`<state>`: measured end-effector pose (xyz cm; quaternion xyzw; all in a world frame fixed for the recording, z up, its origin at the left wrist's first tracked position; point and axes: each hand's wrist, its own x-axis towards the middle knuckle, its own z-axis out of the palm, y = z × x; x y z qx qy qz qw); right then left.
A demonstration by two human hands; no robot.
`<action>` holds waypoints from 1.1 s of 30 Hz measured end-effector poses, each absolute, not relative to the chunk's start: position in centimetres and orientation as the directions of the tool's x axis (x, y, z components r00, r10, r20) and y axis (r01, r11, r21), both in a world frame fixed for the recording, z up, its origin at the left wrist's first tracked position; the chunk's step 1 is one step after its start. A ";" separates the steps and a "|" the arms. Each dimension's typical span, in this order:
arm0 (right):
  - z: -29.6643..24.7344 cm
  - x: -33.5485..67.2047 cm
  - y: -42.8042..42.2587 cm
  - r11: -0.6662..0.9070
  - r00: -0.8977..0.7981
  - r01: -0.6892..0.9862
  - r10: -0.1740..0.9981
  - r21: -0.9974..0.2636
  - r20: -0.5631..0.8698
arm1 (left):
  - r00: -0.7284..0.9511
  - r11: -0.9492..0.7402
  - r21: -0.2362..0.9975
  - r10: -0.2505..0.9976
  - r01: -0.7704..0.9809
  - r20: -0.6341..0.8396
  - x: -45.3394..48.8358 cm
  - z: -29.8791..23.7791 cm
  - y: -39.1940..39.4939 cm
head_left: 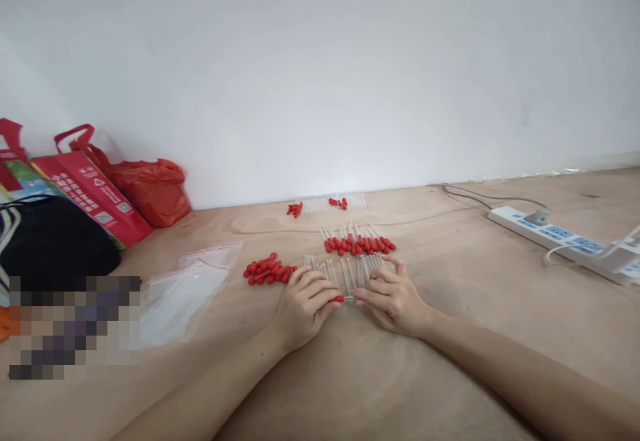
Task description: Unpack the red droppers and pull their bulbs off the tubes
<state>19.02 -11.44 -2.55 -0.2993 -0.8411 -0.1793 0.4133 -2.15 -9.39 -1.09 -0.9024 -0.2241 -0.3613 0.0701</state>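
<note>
My left hand [309, 299] pinches a red rubber bulb [339, 299] between thumb and fingers. Facing it, my right hand [396, 299] grips a clear glass dropper tube [349, 299], whose end meets the bulb's mouth; how far it sits inside I cannot tell. Just beyond my fingers lies a row of loose glass tubes [345, 273], partly hidden by both hands. Left of them is a heap of red rubber bulbs [267, 271]. Farther back rests a row of droppers with red bulbs [357, 245], their glass tips pointing to the wall.
Clear zip bags [187, 294] lie on the wooden table at left, near shopping bags [95, 191], a red plastic bag [150, 191] and a black bag [60, 241]. More small red pieces [295, 209] are by the wall. A white power strip [560, 237] with cables lies at right.
</note>
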 end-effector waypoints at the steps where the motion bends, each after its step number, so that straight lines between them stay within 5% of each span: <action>1: -2.5 19.1 -11.5 0.763 -0.486 0.644 0.348 0.059 0.802 | 0.638 -0.893 0.036 0.348 0.448 0.687 -2.2 -1.1 -9.5; 26: -2.7 19.8 -11.8 0.798 -0.500 0.603 0.388 -0.011 0.774 | 0.650 -0.888 0.042 0.366 0.457 0.666 -2.6 -0.9 -9.8; 33: -1.9 22.9 -11.0 0.569 -0.293 0.807 0.620 -0.159 0.728 | 0.578 -0.862 0.112 0.423 0.494 0.698 -3.4 -1.4 -9.4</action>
